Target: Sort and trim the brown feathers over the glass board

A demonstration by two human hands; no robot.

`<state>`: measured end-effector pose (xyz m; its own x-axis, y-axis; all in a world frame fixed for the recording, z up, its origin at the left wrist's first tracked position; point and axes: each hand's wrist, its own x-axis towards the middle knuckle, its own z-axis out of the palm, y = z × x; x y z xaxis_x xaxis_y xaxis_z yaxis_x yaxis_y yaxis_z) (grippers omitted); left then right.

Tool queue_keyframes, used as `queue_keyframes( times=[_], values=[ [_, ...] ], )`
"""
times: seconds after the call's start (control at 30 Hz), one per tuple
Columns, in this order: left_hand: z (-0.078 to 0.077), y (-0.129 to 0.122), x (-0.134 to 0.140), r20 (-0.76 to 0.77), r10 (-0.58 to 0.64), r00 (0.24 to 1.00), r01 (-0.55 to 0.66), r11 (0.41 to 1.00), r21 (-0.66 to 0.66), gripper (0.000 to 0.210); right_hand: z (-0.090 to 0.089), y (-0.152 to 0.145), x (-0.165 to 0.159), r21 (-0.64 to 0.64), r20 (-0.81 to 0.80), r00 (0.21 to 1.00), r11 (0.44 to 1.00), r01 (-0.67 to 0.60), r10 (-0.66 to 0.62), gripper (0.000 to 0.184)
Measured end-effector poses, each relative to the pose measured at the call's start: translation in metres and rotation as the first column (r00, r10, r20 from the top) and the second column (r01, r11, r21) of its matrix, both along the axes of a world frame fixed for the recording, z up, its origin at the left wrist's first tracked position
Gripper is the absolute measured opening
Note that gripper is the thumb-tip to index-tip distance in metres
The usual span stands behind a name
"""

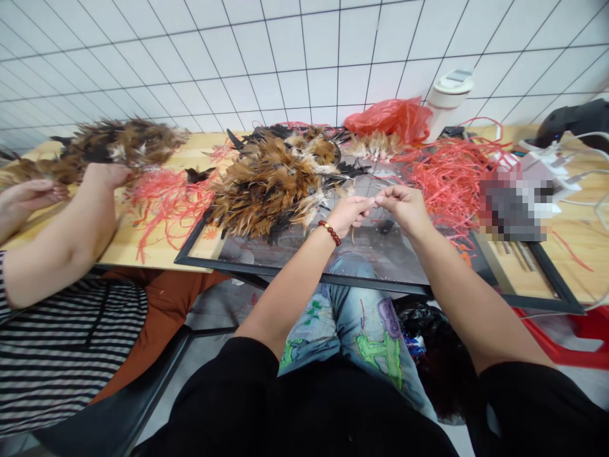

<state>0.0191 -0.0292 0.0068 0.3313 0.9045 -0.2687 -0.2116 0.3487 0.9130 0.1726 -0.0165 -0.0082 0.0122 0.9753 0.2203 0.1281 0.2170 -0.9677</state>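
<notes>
My left hand [351, 212], with a beaded bracelet [330, 233] at the wrist, is closed in a pinch. The fingertips of my right hand [403, 205] are pinched together too and meet those of the left. Whatever sits between them is too small to make out. A thin brownish wisp shows just below my left fingers. Close by on the left lies a large heap of brown and black feathers [266, 184]. To the right of my hands spreads a tangle of pink-red strips [447, 184]. Both hands are over a dark-framed glass panel [295, 259].
At the left, a co-worker's hands [35, 193] are near another feather heap [128, 141]. More pink strips [166, 193] lie between us. Behind stand a red plastic bag [390, 120] and a white tumbler [447, 101]. White chargers and cables [554, 168] are at the right.
</notes>
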Motion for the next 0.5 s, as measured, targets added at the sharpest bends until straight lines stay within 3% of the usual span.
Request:
queue_keyframes(
  times=[0.17,0.27,0.37,0.5],
  values=[
    [0.0011,0.0012,-0.0016,-0.032,-0.003,0.999,0.002,1.0,-0.012,0.022,0.0059,-0.0027,0.0004,-0.064,0.019,0.999,0.997,-0.037,0.038,0.027],
    [0.0024,0.0025,-0.0025,-0.022,0.07,0.997,-0.07,0.998,-0.002,0.022,0.0082,-0.0018,0.0041,-0.107,-0.048,0.995,0.99,-0.097,0.092,0.032],
    [0.0046,0.003,-0.0034,0.036,0.102,0.994,-0.101,0.994,-0.031,0.021,0.0076,0.0004,0.0074,-0.067,-0.069,0.993,0.993,-0.098,0.094,0.032],
    [0.007,0.001,-0.0036,0.146,0.052,0.988,-0.039,0.995,-0.09,0.013,0.0038,0.0019,0.0066,-0.002,0.002,0.998,0.998,-0.069,0.069,0.026]
  ],
)
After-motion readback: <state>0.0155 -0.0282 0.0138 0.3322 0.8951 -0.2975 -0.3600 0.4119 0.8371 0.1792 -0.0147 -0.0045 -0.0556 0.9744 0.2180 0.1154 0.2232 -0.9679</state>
